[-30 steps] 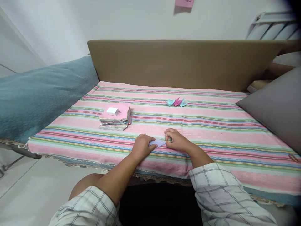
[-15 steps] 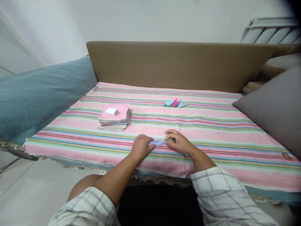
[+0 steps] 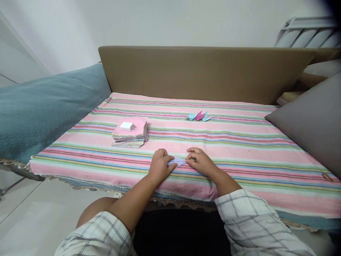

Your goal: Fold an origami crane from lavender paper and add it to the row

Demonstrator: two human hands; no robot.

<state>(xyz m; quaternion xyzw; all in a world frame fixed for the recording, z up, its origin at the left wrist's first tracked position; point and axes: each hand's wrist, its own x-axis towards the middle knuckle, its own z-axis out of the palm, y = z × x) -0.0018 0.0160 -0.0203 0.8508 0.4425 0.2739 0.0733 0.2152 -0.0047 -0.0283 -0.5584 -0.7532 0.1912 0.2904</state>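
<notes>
A small folded sheet of lilac origami paper (image 3: 178, 161) lies on the striped cloth (image 3: 239, 144) in front of me. My left hand (image 3: 160, 164) grips its left end, with thumb and fingers on either side. At the paper's right tip, the thumb and forefinger of my right hand (image 3: 199, 161) pinch together, the other fingers curled above. Farther back on the cloth, folded paper cranes stand in a row: a pink crane (image 3: 199, 115) between two light blue ones.
To the left sits a stack of square paper (image 3: 129, 137) with a white plug adapter (image 3: 126, 126) on top. A grey cushion (image 3: 311, 121) leans at the right, and a brown backrest (image 3: 197, 73) runs along the back. A small brown ring-like object (image 3: 327, 177) lies far right.
My right hand has shifted slightly left along the paper. The lilac paper now looks flatter, with a lengthwise crease line showing. My left hand keeps its hold.
</notes>
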